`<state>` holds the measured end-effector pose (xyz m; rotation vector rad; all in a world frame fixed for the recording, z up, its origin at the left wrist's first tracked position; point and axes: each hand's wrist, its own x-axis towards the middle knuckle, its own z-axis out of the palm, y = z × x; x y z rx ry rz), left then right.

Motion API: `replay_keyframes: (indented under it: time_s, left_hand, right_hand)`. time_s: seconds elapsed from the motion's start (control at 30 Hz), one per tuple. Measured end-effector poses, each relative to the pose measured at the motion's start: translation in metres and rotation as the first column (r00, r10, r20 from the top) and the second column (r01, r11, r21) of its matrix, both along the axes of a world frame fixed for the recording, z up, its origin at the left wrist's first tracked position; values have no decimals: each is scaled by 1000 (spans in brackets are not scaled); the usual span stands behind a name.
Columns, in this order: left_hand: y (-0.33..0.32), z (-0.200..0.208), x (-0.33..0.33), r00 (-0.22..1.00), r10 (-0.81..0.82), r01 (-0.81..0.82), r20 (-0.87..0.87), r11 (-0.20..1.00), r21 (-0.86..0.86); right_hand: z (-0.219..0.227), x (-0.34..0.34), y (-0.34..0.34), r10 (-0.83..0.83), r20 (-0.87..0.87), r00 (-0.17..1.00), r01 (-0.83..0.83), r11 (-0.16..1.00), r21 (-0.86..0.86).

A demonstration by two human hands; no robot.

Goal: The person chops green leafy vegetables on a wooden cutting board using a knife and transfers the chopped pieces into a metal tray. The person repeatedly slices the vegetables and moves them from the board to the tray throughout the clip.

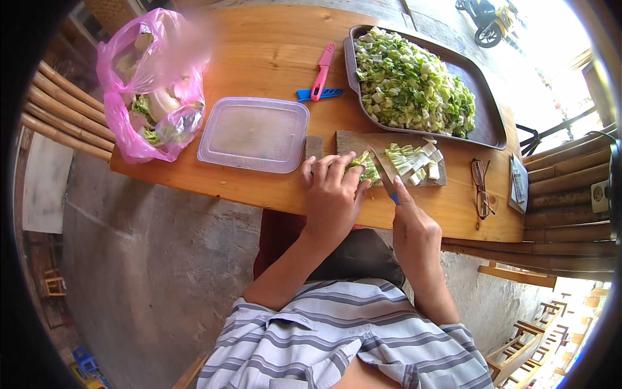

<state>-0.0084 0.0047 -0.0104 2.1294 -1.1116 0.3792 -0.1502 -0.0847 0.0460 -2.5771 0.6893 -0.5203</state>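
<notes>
My right hand (415, 223) grips the blue handle of a knife (383, 172), index finger along its spine. The blade points away from me over a wooden cutting board (347, 140). With fingers curled, my left hand (334, 194) presses a piece of leafy green cabbage (370, 170) onto the board, just left of the blade. Part of that cabbage is hidden under the fingers. To the right of the blade lie cut cabbage pieces (414, 159), pale green leaf and white stem.
A dark tray (487, 110) heaped with chopped cabbage (414, 84) stands behind the board. Left are a plastic lid or container (254, 135) and a pink bag (123, 139) with cabbage. A pink knife (322, 72) touches a blue sheath (332, 93). Eyeglasses (480, 188) lie right.
</notes>
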Motion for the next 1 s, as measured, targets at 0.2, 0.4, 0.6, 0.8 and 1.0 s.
replay_keyframes:
  time_s: [0.2, 0.4, 0.6, 0.8, 1.0]
  left_hand:
    - [-17, 1, -2, 999, 18, -21, -43, 996, -90]
    - [-29, 8, 11, 910, -135, -6, -392, 941, -338]
    - [-36, 15, 19, 857, -158, -58, -490, 916, -398]
    - [-35, 13, 17, 877, -84, -107, -472, 925, -363]
    - [-19, 8, 9, 985, 78, -97, -154, 988, -120]
  right_hand:
    - [-1, 4, -7, 14, 35, 999, -9, 991, -131]
    - [12, 2, -16, -23, 7, 1000, 23, 992, -124]
    - [5, 1, -21, -2, 45, 999, 10, 984, -180]
    - [-3, 4, -17, 7, 48, 999, 2, 984, -180]
    - [-11, 9, -10, 11, 6, 1000, -10, 990, -144]
